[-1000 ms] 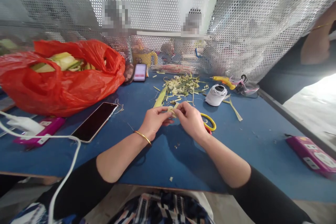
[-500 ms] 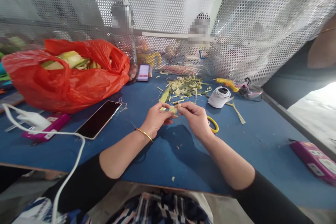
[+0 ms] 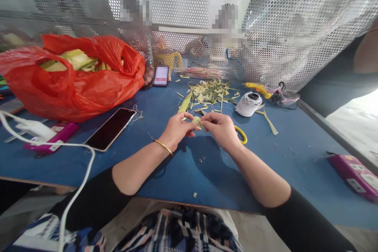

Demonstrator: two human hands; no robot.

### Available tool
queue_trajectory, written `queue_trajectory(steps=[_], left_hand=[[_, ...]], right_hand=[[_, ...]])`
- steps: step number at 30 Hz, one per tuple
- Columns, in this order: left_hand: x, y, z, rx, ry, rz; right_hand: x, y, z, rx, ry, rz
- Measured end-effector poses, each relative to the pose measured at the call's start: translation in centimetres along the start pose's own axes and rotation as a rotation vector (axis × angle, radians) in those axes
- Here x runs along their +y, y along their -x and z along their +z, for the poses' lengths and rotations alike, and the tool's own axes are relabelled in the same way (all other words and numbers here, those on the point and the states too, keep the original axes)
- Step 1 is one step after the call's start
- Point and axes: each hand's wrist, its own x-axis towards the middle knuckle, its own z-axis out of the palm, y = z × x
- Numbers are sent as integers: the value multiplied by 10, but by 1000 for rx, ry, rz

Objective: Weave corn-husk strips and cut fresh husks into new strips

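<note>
Between both hands is a small pale yellow-green piece (image 3: 197,121), seemingly of plant husk. My left hand (image 3: 178,129) is closed, pinching it from the left with thumb and fingers. From the right, my right hand (image 3: 219,128) pinches its edge with closed fingertips. Just beyond the hands lies a heap of cut husk scraps (image 3: 211,91), with a longer green husk strip (image 3: 185,103) at its left side. A yellow scissor-like handle (image 3: 242,135) shows partly beside my right hand; the rest of that tool is hidden. A white thread spool (image 3: 248,104) stands to the right.
On the left, a red plastic bag (image 3: 97,94) holds husks, near a dark phone (image 3: 111,130) and a white cable (image 3: 92,161). A yellow glue gun (image 3: 258,89) lies at the back right. A purple box (image 3: 354,175) sits at the right edge. A perforated screen (image 3: 183,4) stands behind the table.
The pale piece has turned slightly between my fingers, now looking rounder. Both hands stay close together. The whole view has shifted a little.
</note>
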Motion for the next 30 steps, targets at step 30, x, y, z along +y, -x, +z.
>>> queue_trajectory(steps=[30], left_hand=[[-4,-2,-2,-60,-33,65]], right_hand=[[-2,-4,-4,-71,-161,230]])
